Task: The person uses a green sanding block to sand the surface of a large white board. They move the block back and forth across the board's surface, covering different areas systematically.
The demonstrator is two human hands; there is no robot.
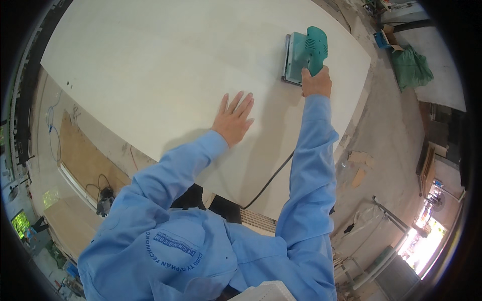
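Note:
A teal electric sander (315, 47) with a flat rectangular pad sits on a large white panel (165, 65), toward the panel's right side. My right hand (317, 83) is wrapped round its handle, with the arm stretched forward. Flat on the panel, left of the sander, rests my left hand (233, 120), its fingers spread and nothing in it. A black power cord (269, 180) runs over the panel from beneath my right forearm toward my body. Light-blue sleeves cover both arms.
Near the panel's left corner are small dark holes (69, 84). On the left lie a brown board (85, 145), a blue hose (51, 125) and a dark corded tool (105, 200). Rightward on the concrete floor are a green sack (411, 67), cardboard scraps (359, 165) and a metal frame (389, 213).

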